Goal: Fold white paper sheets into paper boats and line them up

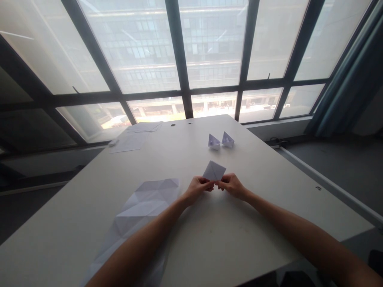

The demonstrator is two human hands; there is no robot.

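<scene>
A small folded piece of white paper (214,171), roughly diamond-shaped with a crease down its face, is held up between both hands over the table. My left hand (199,186) pinches its lower left edge between thumb and fingers. On the lower right edge, my right hand (231,185) grips it the same way, the fingertips of both hands close together. Beyond the hands stand two folded paper boats, a left one (214,142) and a right one (228,140), side by side. Under and beside my left forearm lies a large creased white sheet (146,205).
The white table (263,235) runs toward tall windows with dark frames (180,52). Flat paper sheets (131,139) lie at its far left. A white rail (323,175) runs along the right side, and a blue curtain (344,71) hangs at the far right.
</scene>
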